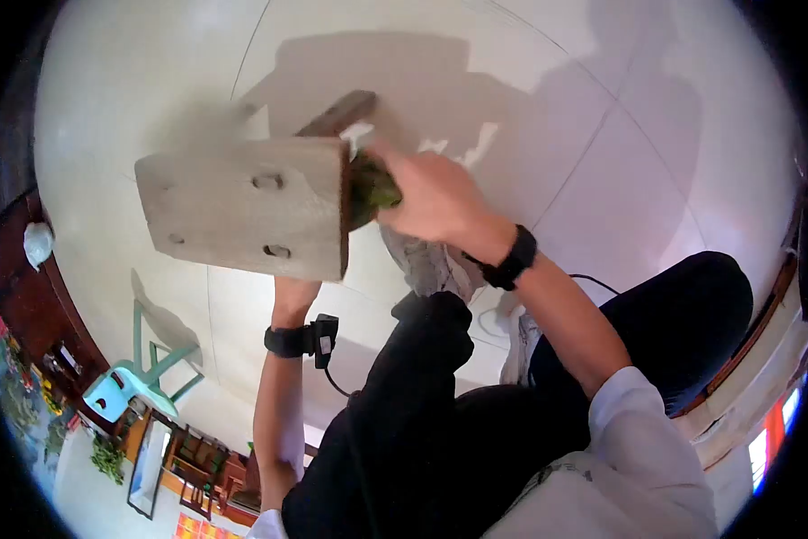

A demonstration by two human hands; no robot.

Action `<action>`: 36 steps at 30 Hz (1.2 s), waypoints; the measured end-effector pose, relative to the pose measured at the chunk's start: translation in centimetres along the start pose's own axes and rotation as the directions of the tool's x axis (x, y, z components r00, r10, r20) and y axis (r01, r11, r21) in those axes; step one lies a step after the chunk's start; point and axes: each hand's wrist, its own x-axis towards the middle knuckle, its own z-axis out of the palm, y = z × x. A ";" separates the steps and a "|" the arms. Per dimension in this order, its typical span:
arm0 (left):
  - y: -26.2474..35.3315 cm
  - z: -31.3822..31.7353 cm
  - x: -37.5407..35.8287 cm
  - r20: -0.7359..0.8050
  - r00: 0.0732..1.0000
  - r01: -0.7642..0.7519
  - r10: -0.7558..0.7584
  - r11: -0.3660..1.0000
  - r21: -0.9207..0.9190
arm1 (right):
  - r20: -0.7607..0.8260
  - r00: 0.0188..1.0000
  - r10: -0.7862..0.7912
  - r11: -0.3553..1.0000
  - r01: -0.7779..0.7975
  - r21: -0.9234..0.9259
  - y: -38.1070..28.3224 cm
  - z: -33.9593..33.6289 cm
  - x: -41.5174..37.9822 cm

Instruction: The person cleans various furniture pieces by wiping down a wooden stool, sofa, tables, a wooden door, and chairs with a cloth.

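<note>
A small wooden stool, with its pale, worn seat facing me, is held tilted above the floor. Dark joint marks show in the seat, and a brown leg sticks out behind it. My left hand reaches up behind the stool's lower edge and holds it; its fingers are hidden by the seat. At the stool's right end, my right hand is closed on a dark green cloth, pressed near the seat's edge. This hand is slightly blurred.
Crumpled grey-white material lies on the tiled floor below my right hand. My bent knees are close by. A turquoise chair stands left, near dark wooden furniture. A black cable runs from my left wrist.
</note>
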 end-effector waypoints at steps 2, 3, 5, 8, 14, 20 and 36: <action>-2.5 -0.6 -1.9 0.026 0.999 0.045 -0.043 0.997 -0.057 | 0.000 0.998 -0.069 0.997 0.069 -0.034 -1.4 -1.0 -0.2; -3.9 -0.9 -2.8 0.019 1.000 -0.019 0.019 1.000 0.005 | -0.018 0.991 -0.129 0.990 0.128 -0.062 -2.0 -1.3 -0.2; -5.4 -1.7 -4.4 0.022 0.997 -0.078 0.077 0.994 0.071 | -0.009 0.974 -0.225 0.967 0.222 -0.125 -1.7 -0.1 -0.3; -5.8 -2.6 -5.7 -0.017 0.998 -0.053 0.053 0.998 0.018 | 0.018 0.973 -0.230 0.971 0.231 -0.057 1.2 1.8 1.0; -6.5 -3.7 -7.7 -0.100 0.995 -0.021 0.011 0.994 -0.106 | 0.013 0.996 -0.089 0.988 0.090 -0.124 3.1 3.2 1.3; -5.9 -3.5 -7.9 -0.131 0.991 -0.036 0.000 0.962 -0.272 | -0.064 0.981 -0.185 0.983 0.185 -0.001 1.1 6.2 0.7; 6.6 -2.4 -3.2 -0.302 0.951 -0.169 -0.072 0.697 -0.697 | -0.161 0.944 -0.289 0.956 0.278 -0.089 -2.1 2.0 0.5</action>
